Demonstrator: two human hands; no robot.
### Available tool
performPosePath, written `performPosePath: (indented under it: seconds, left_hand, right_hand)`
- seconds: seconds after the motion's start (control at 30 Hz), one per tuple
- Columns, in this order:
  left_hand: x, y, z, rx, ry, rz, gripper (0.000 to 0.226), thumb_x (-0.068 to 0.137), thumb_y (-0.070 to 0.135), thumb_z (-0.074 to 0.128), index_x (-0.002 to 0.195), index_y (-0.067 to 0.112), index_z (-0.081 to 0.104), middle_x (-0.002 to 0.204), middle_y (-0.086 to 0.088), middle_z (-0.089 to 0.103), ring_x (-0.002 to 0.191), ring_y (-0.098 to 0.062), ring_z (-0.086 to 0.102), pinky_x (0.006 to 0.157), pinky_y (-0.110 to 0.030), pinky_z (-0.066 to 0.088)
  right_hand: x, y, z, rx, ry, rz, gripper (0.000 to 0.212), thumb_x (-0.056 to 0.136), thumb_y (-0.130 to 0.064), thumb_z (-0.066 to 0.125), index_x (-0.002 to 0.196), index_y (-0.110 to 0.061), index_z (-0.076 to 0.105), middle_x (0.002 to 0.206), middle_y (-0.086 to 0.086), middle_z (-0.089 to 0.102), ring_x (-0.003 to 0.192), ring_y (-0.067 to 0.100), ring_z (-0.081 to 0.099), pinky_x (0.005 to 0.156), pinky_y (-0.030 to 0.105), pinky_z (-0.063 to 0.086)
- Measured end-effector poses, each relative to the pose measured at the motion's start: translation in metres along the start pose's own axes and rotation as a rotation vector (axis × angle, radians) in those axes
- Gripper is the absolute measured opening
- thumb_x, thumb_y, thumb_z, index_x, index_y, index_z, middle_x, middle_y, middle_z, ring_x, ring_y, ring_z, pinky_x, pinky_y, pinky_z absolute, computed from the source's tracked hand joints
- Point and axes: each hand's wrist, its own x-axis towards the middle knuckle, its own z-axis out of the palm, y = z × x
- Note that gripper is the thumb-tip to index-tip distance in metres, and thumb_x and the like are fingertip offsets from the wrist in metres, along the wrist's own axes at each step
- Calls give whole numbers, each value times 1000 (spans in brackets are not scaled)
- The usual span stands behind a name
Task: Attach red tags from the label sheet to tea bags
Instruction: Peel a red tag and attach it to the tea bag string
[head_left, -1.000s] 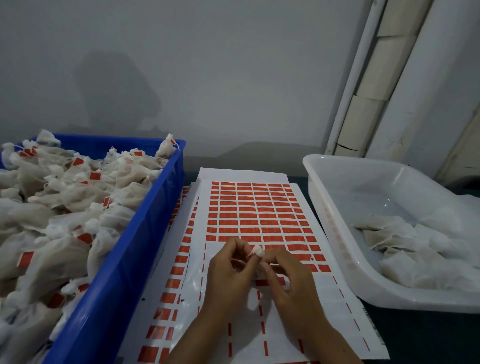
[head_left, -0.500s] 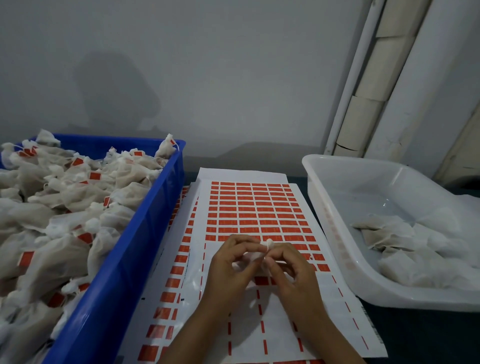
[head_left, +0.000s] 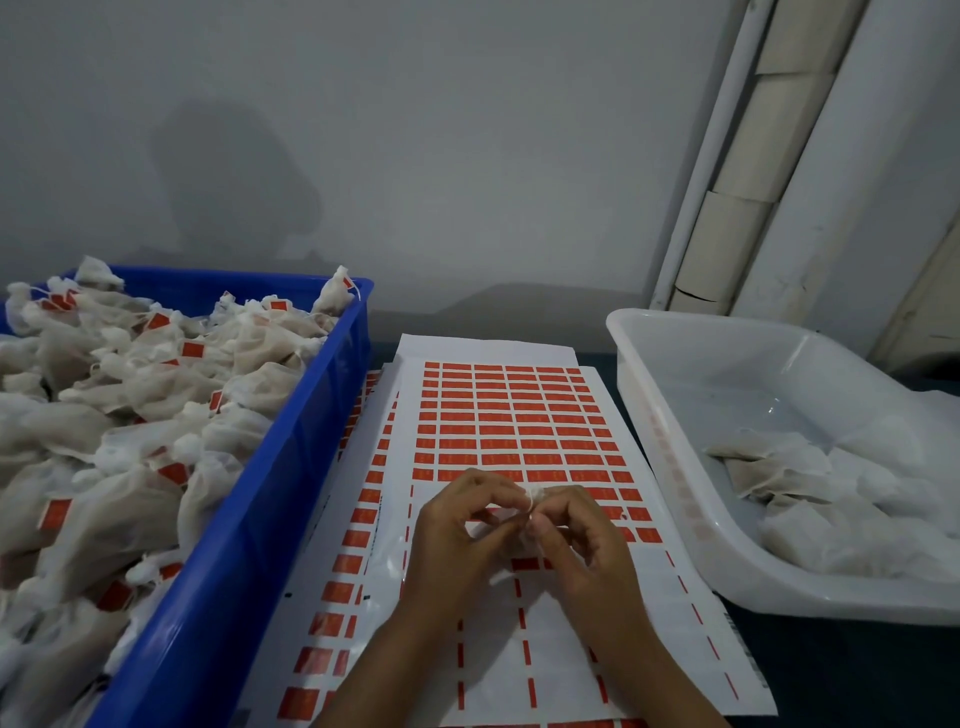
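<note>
Between both hands' (head_left: 519, 535) pinching grip, tea bag (head_left: 534, 496), above label sheet (head_left: 514, 415).

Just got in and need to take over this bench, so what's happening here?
A person is tagging tea bags. The left hand and right hand pinch one small tea bag over the label sheet. The blue crate holds tagged bags; the white tub holds bags with no tags showing.
</note>
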Motion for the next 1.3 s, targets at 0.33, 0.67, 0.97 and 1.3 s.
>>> performPosePath:
  seconds: [0.33,0.67,0.97,1.3]
  left_hand:
    - [0,-3,-1,24,-2,71,19,76,5,71,82,22,67,88,5,65,87,-4,61,74,-10,50]
    - [-2,-4,5,14,25,35,3,77,22,62,79,23,63,85,11,64,84,-8,59,72,-13,50]
    - [-6,0,8,-24,-9,-88,16,81,15,67,77,29,62,77,20,64,84,-1,60,68,-6,47]
    - [-5,-3,7,-93,29,-193,8,81,14,68,77,21,65,74,8,66,76,-7,62,66,-11,50]
  right_hand:
    - [1,2,-2,17,-35,-34,8,82,-25,51,81,-24,59,85,-2,61,84,8,59,77,11,48]
    - [0,-3,-2,45,-23,5,14,83,-33,48,89,-25,57,91,-10,62,90,9,61,79,16,50]
    - [1,-6,-4,51,-64,75,21,82,-38,51,100,-31,58,99,-19,65,97,4,62,77,14,52]
    - [1,-5,-4,-86,-16,11,11,81,-35,52,90,-29,55,90,-21,59,94,-3,58,77,6,47]
